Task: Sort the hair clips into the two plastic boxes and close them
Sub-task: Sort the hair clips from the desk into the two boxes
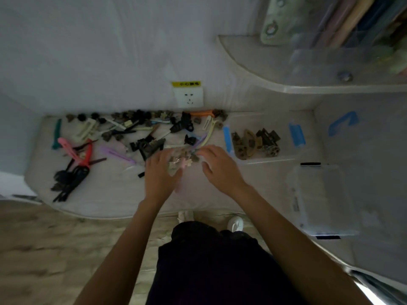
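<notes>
— Hair clips (136,137)?
— Strewn along the tabletop's (105,199) back edge; some in the open box (262,160) at right.
— Hands?
— Left hand (159,172) and right hand (220,166) meet over blurred small clips (182,159); grasp: cannot tell.

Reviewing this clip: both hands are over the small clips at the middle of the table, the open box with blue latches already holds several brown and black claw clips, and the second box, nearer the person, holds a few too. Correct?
Not quite. The head view shows the second box, nearer the person, with no clips in it. The rest holds: left hand and right hand over the small clips, and claw clips in the open box with blue latches.
</notes>
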`<state>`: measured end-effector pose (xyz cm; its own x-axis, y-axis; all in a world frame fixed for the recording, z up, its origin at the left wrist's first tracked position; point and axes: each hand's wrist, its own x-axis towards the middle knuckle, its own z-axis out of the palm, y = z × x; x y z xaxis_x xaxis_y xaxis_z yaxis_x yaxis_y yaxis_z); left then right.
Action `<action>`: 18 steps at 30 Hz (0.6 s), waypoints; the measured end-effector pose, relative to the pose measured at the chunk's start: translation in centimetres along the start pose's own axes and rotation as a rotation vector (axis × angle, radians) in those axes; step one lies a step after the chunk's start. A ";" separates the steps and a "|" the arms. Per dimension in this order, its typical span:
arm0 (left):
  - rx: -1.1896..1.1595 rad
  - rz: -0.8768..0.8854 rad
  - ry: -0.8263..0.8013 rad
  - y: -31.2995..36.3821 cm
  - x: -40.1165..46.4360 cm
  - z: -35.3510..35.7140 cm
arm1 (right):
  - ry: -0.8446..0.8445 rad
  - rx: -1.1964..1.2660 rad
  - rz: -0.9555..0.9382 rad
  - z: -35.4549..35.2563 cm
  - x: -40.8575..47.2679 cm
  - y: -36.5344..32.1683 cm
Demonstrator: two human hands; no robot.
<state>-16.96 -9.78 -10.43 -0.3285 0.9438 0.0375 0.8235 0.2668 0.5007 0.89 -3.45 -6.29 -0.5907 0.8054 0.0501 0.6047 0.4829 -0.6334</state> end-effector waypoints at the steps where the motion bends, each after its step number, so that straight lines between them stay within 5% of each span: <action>1: 0.065 -0.066 -0.064 -1.6 -0.3 -0.2 | -0.092 -0.023 0.042 1.3 0.8 -0.1; 4: 0.153 -0.174 -0.189 -4.4 -1.2 -1.3 | -0.320 -0.180 0.147 4.4 3.3 0.0; 9: 0.037 -0.129 -0.150 -7.2 -0.2 -2.6 | -0.393 -0.152 0.201 6.9 6.1 -0.3; 14: -0.064 -0.117 -0.011 -8.0 2.7 -4.5 | -0.166 -0.215 0.143 7.3 7.5 -1.2; 18: -0.074 -0.188 -0.155 -7.7 6.2 -4.1 | -0.029 -0.299 0.167 6.8 9.3 -2.0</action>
<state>-27.20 -6.73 -10.52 -0.3930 0.8991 -0.1925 0.7168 0.4307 0.5484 -9.43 0.78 -9.80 -0.4824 0.8739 -0.0596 0.8217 0.4280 -0.3764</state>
